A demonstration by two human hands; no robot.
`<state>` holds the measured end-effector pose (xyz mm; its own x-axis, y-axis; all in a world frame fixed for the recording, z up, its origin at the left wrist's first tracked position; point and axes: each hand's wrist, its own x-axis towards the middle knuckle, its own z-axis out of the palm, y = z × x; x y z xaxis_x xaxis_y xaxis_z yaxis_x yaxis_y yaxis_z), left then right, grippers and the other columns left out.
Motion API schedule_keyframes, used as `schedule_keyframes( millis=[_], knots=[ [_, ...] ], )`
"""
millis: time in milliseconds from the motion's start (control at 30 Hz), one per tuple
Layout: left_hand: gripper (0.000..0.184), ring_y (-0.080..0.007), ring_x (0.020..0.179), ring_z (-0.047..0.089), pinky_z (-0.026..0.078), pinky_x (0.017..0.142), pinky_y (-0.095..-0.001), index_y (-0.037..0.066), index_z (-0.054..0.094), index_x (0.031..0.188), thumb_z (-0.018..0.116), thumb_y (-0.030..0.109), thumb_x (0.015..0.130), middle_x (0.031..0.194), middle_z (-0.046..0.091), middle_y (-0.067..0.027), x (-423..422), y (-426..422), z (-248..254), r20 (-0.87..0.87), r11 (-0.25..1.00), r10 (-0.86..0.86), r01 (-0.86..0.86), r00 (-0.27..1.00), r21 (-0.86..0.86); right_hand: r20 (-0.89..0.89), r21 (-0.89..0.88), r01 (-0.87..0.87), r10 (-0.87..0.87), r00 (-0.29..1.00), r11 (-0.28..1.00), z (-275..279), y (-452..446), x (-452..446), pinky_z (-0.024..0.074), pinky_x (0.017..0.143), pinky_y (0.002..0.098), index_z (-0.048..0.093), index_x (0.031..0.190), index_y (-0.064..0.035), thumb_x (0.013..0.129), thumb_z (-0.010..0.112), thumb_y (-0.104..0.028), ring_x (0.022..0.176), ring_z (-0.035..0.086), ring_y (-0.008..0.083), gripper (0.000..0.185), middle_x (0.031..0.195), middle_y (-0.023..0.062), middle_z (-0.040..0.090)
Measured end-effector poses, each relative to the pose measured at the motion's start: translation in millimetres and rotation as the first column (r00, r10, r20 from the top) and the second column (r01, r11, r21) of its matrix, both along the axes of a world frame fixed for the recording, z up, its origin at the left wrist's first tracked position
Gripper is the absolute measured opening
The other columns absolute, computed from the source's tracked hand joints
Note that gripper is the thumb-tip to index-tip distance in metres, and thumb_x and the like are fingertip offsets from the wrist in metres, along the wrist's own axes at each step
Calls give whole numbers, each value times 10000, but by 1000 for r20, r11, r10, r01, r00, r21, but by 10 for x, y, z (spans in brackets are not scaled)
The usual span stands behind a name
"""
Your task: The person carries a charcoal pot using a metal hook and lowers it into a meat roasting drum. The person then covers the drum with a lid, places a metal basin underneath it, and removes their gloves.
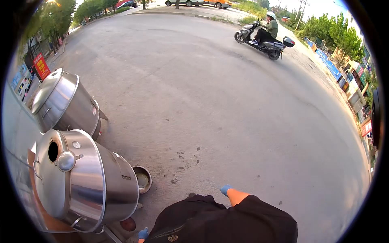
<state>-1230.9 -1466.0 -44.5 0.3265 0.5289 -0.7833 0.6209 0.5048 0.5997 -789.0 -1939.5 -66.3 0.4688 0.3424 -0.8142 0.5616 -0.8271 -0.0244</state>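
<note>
Lower left, near left hand (143, 233): steel drum (91, 182), cap (67, 160) off its hole (53, 151), presumably for venting. Lower centre: right hand (226, 190). No visible hold in either; finger spread impossible to tell.

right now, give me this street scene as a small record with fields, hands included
nearer vessel: large shiny stainless-steel drum, round dark opening in its lid
farther vessel: similar lidded silver metal drum
at nearer base: round metal basin-like piece
left hand: blue-covered, low near the nearer drum; grip unclear
right hand: blue-covered, over the grey road; nothing visibly held
traffic: rider in white helmet on a dark scooter
</note>
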Motion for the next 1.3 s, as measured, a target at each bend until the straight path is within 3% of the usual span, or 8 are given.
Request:
schedule_keyframes(
  millis=[67, 133, 267, 367, 633, 1067, 1200, 1300],
  knots=[
    [298, -152, 869, 615, 498, 740, -283, 29, 621, 1167, 599, 215, 935, 996, 665, -68, -221, -177, 85, -157, 996, 22, -35, 987, -84, -64, 99, 356, -351, 934, 929, 662, -96, -212, 540, 834, 430, 659, 1170, -75, 946, 471, -250, 1014, 666, 322, 341, 1141, 150, 674],
    [292, -151, 858, 615, 495, 733, -284, 37, 624, 1161, 599, 219, 934, 984, 666, -66, -296, -342, 202, -210, 990, 44, -71, 977, -123, -319, 238, 422, -340, 885, 875, -242, -579, -315, 551, 800, 383, 655, 1181, -87, 970, 469, -335, 997, 679, 248, 375, 1136, 120, 680],
    [280, -149, 836, 614, 490, 717, -286, 51, 631, 1149, 598, 227, 933, 959, 669, -60, -277, -636, 317, -186, 982, 98, -125, 978, -139, -359, 251, 490, -389, 848, 835, 40, -413, -360, 537, 771, 387, 638, 1163, -105, 979, 468, -307, 905, 687, 262, 322, 1078, 113, 689],
    [271, -147, 820, 614, 486, 706, -287, 63, 636, 1139, 598, 232, 932, 941, 670, -56, -148, -798, 340, -104, 981, 142, -154, 984, -114, -476, -52, 974, -863, 168, 219, 89, -121, -216, 526, 724, 324, 633, 1160, -70, 979, 478, -345, 955, 652, 173, 364, 1131, 54, 669],
    [302, -178, 957, 639, 480, 823, -314, 96, 608, 1197, 559, 262, 949, 1087, 671, -57, 573, -569, 491, 264, 974, 226, -223, 938, -41, -662, 255, 881, -592, 459, 399, 331, 310, 776, 480, 705, 320, 630, 1142, -104, 941, 528, -326, 869, 641, 170, 316, 1095, 54, 677],
    [474, -172, 920, 601, 457, 835, -303, -17, 643, 1161, 605, 386, 915, 1054, 684, -95, 460, -991, 91, -138, 992, -127, 125, 982, -25, -557, 45, 948, -780, 285, 314, 8, 170, 993, 497, 745, 385, 620, 1131, -85, 921, 559, -354, 856, 640, 228, 347, 1084, 67, 662],
    [508, -185, 928, 599, 453, 860, -308, -44, 650, 1134, 589, 412, 917, 1041, 687, -116, 832, -783, 100, -74, 995, -64, 58, 995, -82, -252, 535, 360, -263, 931, 764, 90, 120, 1030, 516, 761, 371, 674, 1019, -28, 917, 572, -326, 802, 661, 257, 332, 925, 88, 695],
    [461, -172, 920, 595, 449, 854, -298, -18, 659, 1119, 594, 393, 920, 1014, 687, -92, 1242, -385, 87, -28, 995, -97, 98, 995, 13, -171, 594, 225, -153, 973, 772, 253, 358, 1180, 520, 759, 370, 685, 999, -19, 918, 569, -315, 787, 666, 261, 329, 902, 94, 703]
  ],
)
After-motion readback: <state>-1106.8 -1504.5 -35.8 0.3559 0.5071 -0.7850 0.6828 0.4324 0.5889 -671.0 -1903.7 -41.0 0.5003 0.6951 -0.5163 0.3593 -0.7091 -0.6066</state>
